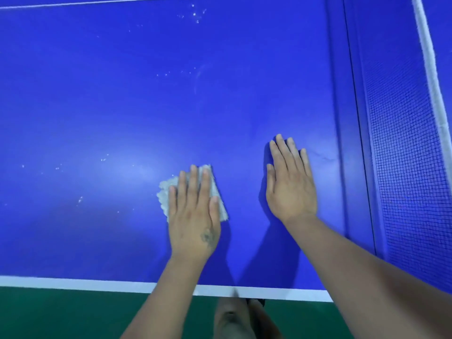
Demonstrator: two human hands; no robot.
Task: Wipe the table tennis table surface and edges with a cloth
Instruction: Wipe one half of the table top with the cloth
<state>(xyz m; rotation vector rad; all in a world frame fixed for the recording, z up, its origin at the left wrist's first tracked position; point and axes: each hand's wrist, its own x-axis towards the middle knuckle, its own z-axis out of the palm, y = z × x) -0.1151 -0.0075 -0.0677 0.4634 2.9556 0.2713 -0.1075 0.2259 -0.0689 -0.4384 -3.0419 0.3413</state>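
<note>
Nearest the camera, at the bottom of the view, lies a dark green floor (61,314), with the person's bare legs (234,319) showing dimly just under the table's near side. Above that runs the white painted edge line (73,282) of the glossy blue table tennis table (97,106), crossing the view from left to right.

Both bare forearms reach over this line onto the blue surface. The left hand (194,216) lies flat with straight fingers, pressing down on a small pale grey, frayed cloth (165,192); nothing is curled round the cloth, it is simply pinned under the palm and fingers. The cloth sits on the tabletop a little in from the near edge, peeking out to the left of the hand, past the fingertips and beside the thumb. A dark mark shows on the back of this hand.

The right hand (291,187) rests just to the right, apart from the cloth, its fingers straight and spread flat on the bare surface, holding nothing.

Farther out, the blue top carries scattered white specks (195,13) and faint smears, with a soft glare of light to the left of the cloth. On the right a dark mesh net (403,167) with a white top band (430,69) runs away from the camera. At the far top, a thin white line (97,1) crosses the table.
</note>
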